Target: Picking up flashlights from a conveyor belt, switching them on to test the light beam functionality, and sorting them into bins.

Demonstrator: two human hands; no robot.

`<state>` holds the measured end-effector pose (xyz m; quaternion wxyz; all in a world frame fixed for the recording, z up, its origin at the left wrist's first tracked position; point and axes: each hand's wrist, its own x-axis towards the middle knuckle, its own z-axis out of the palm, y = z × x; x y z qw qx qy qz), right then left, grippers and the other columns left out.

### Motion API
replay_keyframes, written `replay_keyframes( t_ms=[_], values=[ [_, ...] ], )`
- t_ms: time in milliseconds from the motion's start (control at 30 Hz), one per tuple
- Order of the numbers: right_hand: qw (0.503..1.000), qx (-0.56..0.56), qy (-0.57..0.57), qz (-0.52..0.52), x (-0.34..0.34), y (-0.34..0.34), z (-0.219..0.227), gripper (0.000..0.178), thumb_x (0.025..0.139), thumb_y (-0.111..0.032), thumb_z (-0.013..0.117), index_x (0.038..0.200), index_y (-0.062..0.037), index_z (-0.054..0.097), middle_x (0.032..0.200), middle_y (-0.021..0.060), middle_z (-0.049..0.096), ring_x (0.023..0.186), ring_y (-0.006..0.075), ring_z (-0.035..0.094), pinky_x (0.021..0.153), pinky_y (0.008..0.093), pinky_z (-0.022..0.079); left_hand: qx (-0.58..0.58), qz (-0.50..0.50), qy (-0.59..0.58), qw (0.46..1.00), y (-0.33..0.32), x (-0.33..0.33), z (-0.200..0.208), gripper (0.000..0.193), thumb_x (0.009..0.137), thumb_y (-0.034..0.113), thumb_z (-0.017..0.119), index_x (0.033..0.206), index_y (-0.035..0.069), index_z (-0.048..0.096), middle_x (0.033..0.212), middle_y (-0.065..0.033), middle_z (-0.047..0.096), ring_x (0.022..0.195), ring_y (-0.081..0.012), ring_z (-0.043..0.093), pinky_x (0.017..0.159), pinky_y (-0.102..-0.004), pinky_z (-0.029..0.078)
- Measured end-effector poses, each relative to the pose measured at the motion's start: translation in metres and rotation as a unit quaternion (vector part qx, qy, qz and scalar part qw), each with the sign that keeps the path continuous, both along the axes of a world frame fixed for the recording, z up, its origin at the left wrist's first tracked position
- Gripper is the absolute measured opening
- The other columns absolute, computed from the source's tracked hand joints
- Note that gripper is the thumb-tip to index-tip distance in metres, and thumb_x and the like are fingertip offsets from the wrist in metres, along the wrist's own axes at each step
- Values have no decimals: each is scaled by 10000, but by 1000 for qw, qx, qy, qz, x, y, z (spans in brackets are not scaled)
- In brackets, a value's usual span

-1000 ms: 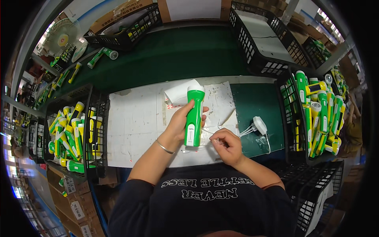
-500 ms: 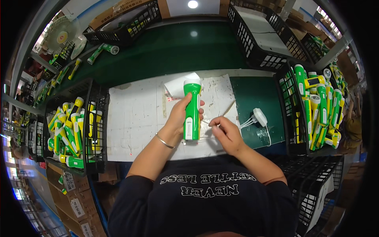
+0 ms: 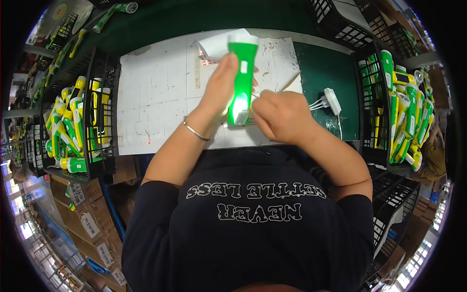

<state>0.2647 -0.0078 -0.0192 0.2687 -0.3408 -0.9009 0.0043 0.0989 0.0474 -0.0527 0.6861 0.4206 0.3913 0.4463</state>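
Upright over the worktable, a green flashlight [image 3: 242, 85] with a white head at its far end is held in my left hand [image 3: 220, 87]. The thumb lies along its side and the fingers curl behind it. A small white button faces up, and a pale shiny patch shows near its tail. My right hand [image 3: 282, 114] is closed close beside the flashlight's lower part. A thin light-coloured piece shows between its fingertips and the flashlight, too small to name. White cables [image 3: 318, 103] run from a white plug block [image 3: 332, 101] toward the right hand, which hides their ends.
Black crates of green and yellow flashlights stand left [image 3: 104, 114] and right [image 3: 366, 92]. A white board [image 3: 155, 92] covers the table's middle, with a curled white sheet [image 3: 219, 46] behind the flashlight. More flashlights [image 3: 114, 14] lie at the far left.
The flashlight has turned, showing a face with a small button. My right hand has closed and moved in against its side. The whole view has shifted, so the table sits higher.
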Motion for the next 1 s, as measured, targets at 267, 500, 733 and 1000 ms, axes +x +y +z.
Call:
replay_keyframes(
  t_ms=[267,500,733,1000],
  values=[
    [992,-39,118,34,-12,-10,-12,347,672,-241,786,632,-118,464,630,38,490,487,239,485,446,328,383,-84,32,-168,982,17,-14,-6,573,996,497,340,1115,-23,549,859,-136,635,733,-223,627,675,-338,540],
    [859,-379,333,-89,-24,49,-34,398,838,-280,696,637,-73,422,569,15,468,533,91,428,493,251,372,-254,-51,-295,920,19,-15,-23,319,969,274,502,1066,-30,501,900,-174,602,741,-265,641,652,-359,565],
    [774,-487,382,-134,-2,55,-34,353,875,-283,679,688,-116,431,643,-56,458,620,17,419,546,184,343,-370,-55,-362,854,20,-17,-18,318,943,279,554,1098,10,485,876,-152,585,736,-254,613,587,-363,552],
    [826,-501,257,-26,33,54,3,594,777,-255,742,1297,-87,508,806,-19,578,583,5,350,519,176,273,379,-152,413,814,-12,-33,25,574,803,178,683,1296,4,448,1133,-203,601,1018,-361,604,869,-384,492]
  ],
)
